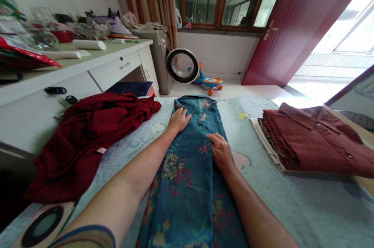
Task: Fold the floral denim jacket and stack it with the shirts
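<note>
A blue garment (187, 197) with red and yellow flowers lies lengthwise in front of me, with one long panel folded over it. My left hand (178, 120) rests on its upper part, fingers stretched out and lying flat. Lower down on the other side, my right hand (221, 150) is closed, pinching the edge of the folded panel between thumb and fingers. The far end of the garment reaches the far edge of the pale blue patterned bedcover (248, 193).
Left lies a crumpled dark red garment (96, 127); right, a stack of folded clothes topped by a brownish-red shirt (318, 139). A cluttered white desk (113, 64) runs along the left. Beyond are a washing machine (160, 64) with its door ajar and a blue-orange ride-on toy (209, 81).
</note>
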`<action>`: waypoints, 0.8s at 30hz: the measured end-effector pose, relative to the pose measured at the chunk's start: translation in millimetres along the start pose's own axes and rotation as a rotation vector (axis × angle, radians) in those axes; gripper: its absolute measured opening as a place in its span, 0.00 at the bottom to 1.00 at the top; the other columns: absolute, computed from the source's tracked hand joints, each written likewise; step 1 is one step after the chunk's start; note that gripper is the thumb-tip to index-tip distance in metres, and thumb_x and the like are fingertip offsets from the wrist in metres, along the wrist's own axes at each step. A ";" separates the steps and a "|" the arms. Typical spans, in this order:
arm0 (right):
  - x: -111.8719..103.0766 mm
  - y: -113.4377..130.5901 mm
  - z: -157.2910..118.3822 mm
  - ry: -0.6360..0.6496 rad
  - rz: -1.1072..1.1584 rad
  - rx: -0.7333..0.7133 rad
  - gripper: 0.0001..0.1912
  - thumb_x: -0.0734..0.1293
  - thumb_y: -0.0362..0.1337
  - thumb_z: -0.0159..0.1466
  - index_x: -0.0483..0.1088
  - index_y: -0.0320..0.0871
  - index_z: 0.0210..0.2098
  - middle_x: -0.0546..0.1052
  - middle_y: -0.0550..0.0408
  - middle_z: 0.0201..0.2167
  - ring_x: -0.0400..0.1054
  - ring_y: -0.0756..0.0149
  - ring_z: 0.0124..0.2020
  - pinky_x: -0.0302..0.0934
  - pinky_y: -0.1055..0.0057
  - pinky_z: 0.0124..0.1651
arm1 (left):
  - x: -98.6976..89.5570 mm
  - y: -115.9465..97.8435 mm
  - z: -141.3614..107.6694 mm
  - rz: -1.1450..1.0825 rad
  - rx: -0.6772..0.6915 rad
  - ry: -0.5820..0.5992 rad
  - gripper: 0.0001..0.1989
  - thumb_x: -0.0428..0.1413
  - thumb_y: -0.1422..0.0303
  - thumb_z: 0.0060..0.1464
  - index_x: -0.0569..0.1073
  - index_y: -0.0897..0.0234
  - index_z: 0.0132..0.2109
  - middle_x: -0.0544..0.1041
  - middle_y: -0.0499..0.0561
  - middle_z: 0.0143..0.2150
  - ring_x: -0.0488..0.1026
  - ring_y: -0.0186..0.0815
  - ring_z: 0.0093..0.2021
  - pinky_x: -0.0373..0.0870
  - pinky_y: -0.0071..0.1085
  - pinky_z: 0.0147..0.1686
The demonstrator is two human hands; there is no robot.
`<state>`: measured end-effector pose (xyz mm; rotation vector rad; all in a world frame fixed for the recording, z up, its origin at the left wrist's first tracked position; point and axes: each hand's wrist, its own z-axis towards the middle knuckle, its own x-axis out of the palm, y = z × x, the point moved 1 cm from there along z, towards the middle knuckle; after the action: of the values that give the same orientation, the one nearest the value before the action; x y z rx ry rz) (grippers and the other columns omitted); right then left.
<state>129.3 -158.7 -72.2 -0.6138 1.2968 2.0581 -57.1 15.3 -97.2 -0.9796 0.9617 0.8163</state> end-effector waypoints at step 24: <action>19.8 -17.9 32.5 -0.029 -0.003 0.049 0.08 0.63 0.36 0.61 0.76 0.46 0.34 0.72 0.56 0.29 0.66 0.66 0.31 0.58 0.72 0.35 | -6.6 -3.5 -4.8 0.005 -0.007 -0.073 0.21 0.46 0.58 0.64 0.68 0.64 0.58 0.65 0.61 0.63 0.59 0.46 0.65 0.55 0.42 0.62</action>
<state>126.4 -118.3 -83.2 -0.5621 1.3249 2.0199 -57.7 8.7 -91.3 -0.9476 0.8995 0.8548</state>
